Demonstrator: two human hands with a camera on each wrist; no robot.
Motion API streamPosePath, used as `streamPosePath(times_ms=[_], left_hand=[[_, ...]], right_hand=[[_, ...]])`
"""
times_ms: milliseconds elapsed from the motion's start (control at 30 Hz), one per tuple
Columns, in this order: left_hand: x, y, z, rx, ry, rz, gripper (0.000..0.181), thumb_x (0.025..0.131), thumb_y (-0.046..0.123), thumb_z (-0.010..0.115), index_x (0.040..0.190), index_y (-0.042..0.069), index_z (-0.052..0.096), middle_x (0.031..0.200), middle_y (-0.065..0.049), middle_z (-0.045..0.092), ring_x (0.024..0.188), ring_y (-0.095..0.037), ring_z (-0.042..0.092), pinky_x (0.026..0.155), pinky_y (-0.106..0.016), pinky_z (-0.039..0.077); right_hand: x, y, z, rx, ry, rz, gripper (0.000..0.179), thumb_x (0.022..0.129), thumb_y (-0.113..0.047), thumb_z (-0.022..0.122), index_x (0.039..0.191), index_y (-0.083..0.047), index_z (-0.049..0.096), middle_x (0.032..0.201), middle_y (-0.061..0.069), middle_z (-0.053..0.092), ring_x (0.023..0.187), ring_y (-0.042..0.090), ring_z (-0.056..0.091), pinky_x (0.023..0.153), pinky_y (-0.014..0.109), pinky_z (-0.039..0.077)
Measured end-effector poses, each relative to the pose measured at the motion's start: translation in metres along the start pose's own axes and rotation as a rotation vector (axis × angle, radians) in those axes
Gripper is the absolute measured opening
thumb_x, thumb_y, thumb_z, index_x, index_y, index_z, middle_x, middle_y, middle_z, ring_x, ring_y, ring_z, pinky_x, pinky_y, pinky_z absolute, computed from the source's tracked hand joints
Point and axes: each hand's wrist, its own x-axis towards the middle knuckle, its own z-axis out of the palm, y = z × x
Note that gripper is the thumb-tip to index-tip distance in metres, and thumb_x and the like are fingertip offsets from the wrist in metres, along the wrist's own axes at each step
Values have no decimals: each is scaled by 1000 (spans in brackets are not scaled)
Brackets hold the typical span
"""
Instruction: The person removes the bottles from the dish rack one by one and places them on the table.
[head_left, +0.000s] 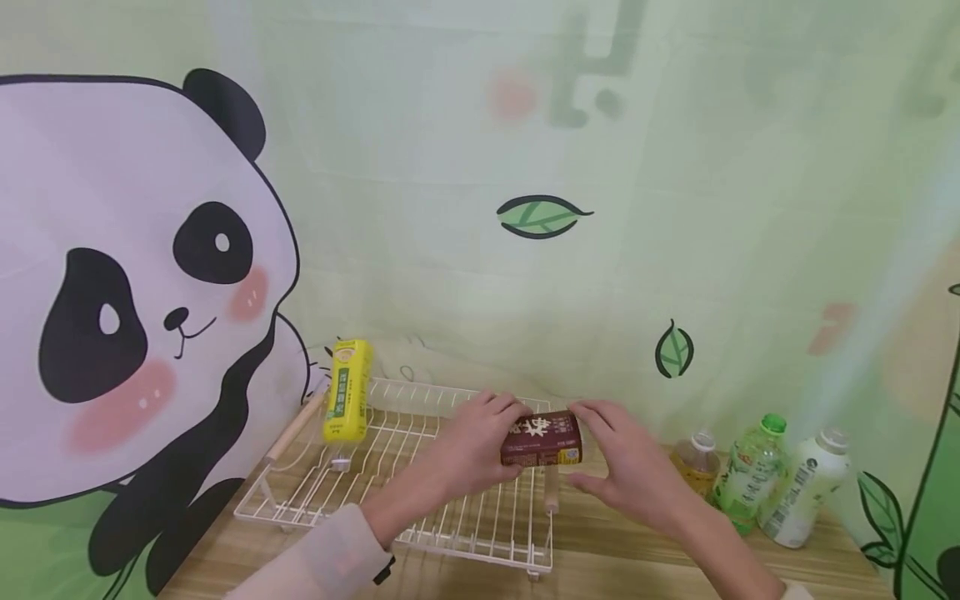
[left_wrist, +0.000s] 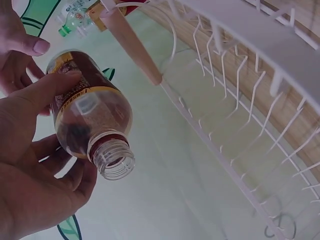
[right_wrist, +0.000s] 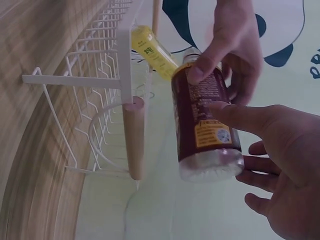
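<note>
In the head view, the left hand (head_left: 480, 442) grips a dark maroon-labelled drink bottle (head_left: 546, 437), held sideways above the right part of a white wire dish rack (head_left: 480, 555), its neck end hidden within those fingers. Beyond the label's other end, the right hand (head_left: 628, 457) has its fingers and thumb spread wide; it seems placed there to steady or receive the base. Far to the left of the gripping fingers, a yellow bottle (head_left: 348, 390) rests aslant at the rack's far-left corner, probably propped by the wires. Right of the spread fingers, an amber drink bottle (head_left: 696, 468), a green-capped bottle (head_left: 752, 473) and a white bottle (head_left: 806, 490) stand close together on the wooden tabletop (head_left: 600, 554).

In the left wrist view, the left thumb presses on the label with the other fingers behind and beneath, a hold that likely stops the round body rolling. The capless threaded neck (left_wrist: 116, 160) juts past the fingertips.

In the right wrist view, the right thumb lies over the label and the other fingers sit by the clear base (right_wrist: 212, 167), loosely spaced; whether they touch it I cannot tell. A wooden rack handle (right_wrist: 134, 140) stands apart from them.
</note>
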Motion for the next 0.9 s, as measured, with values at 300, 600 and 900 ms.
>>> streamPosePath(times_ms=[300, 600, 900], left_hand=[[3, 4, 6, 25, -34, 91, 73, 78, 34, 95, 140, 16, 62, 135, 2, 66, 122, -17, 57, 108, -33, 49], [2, 6, 7, -25, -57, 110, 73, 79, 33, 95, 142, 15, 62, 135, 2, 65, 119, -15, 56, 104, -29, 50], [1, 7, 8, -67, -63, 104, 76, 79, 33, 96, 144, 14, 60, 138, 0, 64, 123, -16, 57, 108, -32, 50]], right_hand=[[4, -4, 16, -84, -10, -57, 86, 73, -28, 100, 143, 1, 59, 139, 15, 61, 127, 33, 59, 106, 51, 54], [2, -3, 23, -90, -10, -61, 76, 73, -27, 100, 135, -1, 64, 131, 10, 64, 117, 26, 62, 99, 45, 58], [3, -3, 18, -96, -42, -50, 73, 73, -27, 100, 133, -4, 66, 127, 6, 67, 116, 22, 63, 99, 42, 58]])
